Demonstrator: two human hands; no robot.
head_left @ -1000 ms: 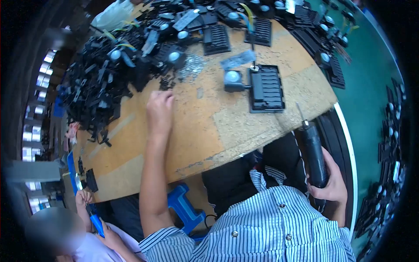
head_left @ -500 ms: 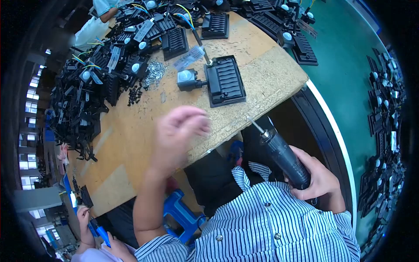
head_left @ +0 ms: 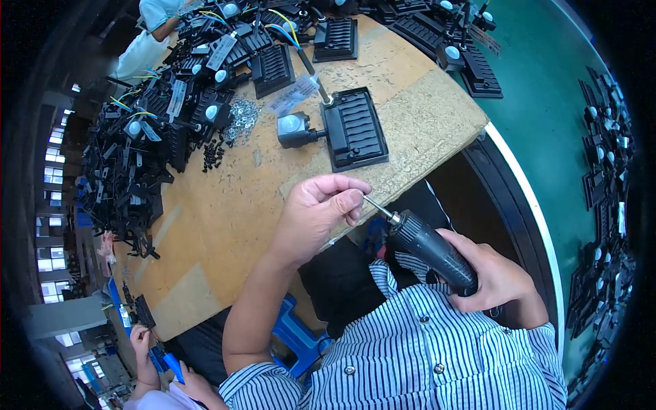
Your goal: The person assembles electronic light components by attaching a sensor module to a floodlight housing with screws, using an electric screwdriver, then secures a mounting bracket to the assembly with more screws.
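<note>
My right hand (head_left: 497, 277) is wrapped round a black electric screwdriver (head_left: 437, 251), its thin bit (head_left: 380, 208) pointing up and left. At the bit's tip, my left hand (head_left: 321, 213) has thumb and forefinger pinched together; whatever they hold is hidden or too small to name. Just beyond, a black finned floodlight housing (head_left: 357, 128) lies on the table with its back up. A sensor with a white dome (head_left: 292, 126) is joined to its left side. From it rises a dark cable carrying a printed label (head_left: 294, 96).
Small black screws (head_left: 213, 156) and shiny washers (head_left: 242, 121) lie in piles on the wooden table (head_left: 205, 225). Many more floodlights and black brackets (head_left: 119, 184) are heaped at the left and back. A co-worker's hand (head_left: 140, 339) shows at lower left, near a blue stool (head_left: 297, 335).
My left hand has moved right to the screwdriver's tip, and its fingers have pinched together there. The screwdriver has shifted slightly left and down. The floodlight has stayed in place.
</note>
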